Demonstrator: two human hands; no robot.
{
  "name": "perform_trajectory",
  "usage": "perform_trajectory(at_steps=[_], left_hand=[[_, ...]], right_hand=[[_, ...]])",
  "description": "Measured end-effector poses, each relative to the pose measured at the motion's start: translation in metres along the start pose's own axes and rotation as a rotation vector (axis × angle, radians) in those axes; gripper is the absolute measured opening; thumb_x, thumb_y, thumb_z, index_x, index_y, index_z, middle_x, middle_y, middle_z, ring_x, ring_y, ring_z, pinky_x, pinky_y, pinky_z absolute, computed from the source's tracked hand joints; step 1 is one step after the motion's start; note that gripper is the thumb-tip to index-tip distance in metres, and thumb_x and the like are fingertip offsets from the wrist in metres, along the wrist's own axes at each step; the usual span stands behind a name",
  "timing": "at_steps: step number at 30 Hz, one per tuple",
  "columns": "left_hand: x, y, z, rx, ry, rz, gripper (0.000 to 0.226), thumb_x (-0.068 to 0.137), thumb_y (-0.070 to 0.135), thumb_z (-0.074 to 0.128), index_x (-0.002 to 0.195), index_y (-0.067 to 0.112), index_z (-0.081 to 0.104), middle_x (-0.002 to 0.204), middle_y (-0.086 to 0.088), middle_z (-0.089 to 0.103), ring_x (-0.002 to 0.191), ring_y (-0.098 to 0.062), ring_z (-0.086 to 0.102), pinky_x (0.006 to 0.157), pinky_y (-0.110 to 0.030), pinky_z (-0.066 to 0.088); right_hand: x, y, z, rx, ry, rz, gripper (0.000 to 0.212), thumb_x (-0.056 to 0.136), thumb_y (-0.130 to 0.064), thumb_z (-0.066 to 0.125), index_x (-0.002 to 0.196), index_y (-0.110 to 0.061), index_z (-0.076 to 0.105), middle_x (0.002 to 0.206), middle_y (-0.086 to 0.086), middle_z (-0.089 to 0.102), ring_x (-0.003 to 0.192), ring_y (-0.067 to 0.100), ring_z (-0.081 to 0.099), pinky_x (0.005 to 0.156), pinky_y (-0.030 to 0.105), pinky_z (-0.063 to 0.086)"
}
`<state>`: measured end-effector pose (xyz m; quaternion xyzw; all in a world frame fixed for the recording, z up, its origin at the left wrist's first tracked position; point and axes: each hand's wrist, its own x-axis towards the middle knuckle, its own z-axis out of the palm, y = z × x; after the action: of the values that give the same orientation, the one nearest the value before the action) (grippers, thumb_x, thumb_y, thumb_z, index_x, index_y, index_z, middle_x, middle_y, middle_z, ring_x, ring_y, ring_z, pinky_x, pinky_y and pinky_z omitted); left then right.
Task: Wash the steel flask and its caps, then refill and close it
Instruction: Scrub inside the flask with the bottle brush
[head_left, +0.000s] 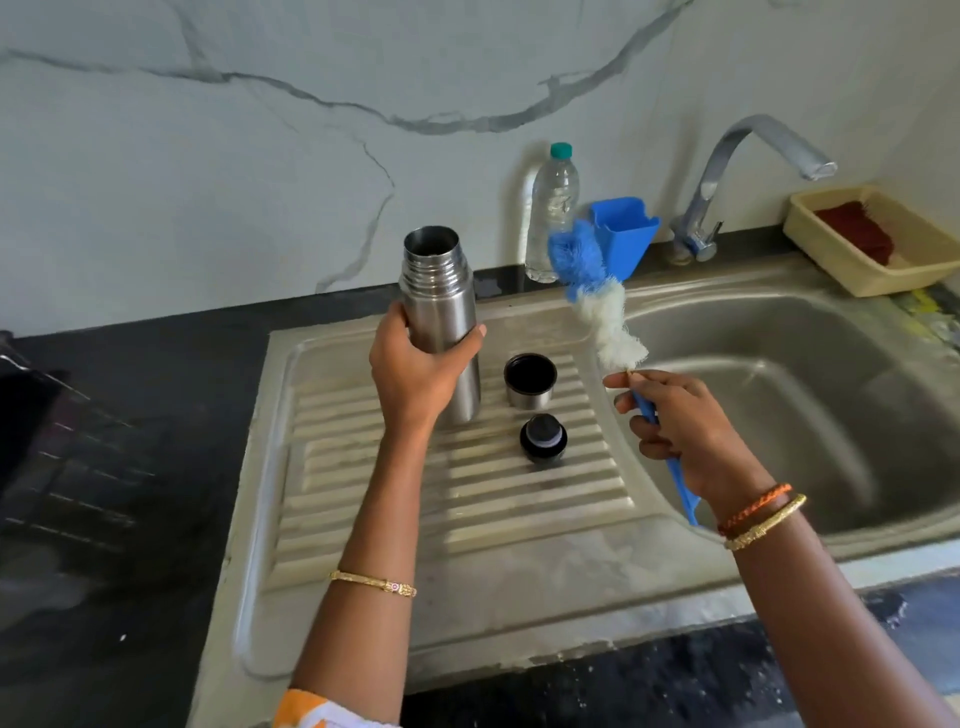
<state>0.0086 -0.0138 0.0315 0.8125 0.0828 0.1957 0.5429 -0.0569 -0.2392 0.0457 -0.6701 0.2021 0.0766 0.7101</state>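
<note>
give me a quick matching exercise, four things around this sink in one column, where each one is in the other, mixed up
Things
1. steel flask
2. bottle brush
3. black stopper
4. plastic water bottle

Places
A. standing at the wall behind the sink
B. gripped upright by the left hand
C. lying loose on the ribbed drainboard
D. held by its handle in the right hand

Pairs: 1-B, 2-D, 3-C, 4-A
</note>
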Motion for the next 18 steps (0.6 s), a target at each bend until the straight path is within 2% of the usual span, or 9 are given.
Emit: perform_trajectory(at_steps=[7,13,18], left_hand=[[0.0,-0.028,0.001,-0.033,0.061,-0.002,0.053,0.058,0.042,0.088,0.099,0.029,0.056,0.092,0.014,0.063,0.084,-0.007,0.064,0.074,-0.031,0.057],[-0.005,-0.035,0.0,-0.004,0.088,0.023,0.06,0.058,0.044,0.088,0.105,0.02,0.059,0.098,0.006,0.065,0.086,-0.01,0.062,0.074,-0.033,0.056],[-0.007,-0.035,0.001,0.035,0.059,0.012,0.065,0.061,0.046,0.086,0.113,0.019,0.056,0.104,0.004,0.063,0.089,-0.012,0.061,0.076,-0.036,0.055]], right_hand=[[0.002,0.012,0.016,-0.019,0.022,0.044,0.027,0.101,-0.014,0.04,0.097,-0.005,0.065,0.068,0.003,0.051,0.039,0.006,0.028,0.034,0.015,0.021],[-0.003,0.018,0.019,-0.026,0.027,0.067,0.027,0.102,-0.014,0.04,0.098,-0.004,0.065,0.068,0.003,0.052,0.038,0.006,0.029,0.034,0.016,0.022],[-0.005,0.019,0.018,-0.022,0.037,0.074,0.027,0.102,-0.014,0.039,0.1,-0.003,0.064,0.069,0.003,0.051,0.04,0.007,0.029,0.033,0.017,0.023]])
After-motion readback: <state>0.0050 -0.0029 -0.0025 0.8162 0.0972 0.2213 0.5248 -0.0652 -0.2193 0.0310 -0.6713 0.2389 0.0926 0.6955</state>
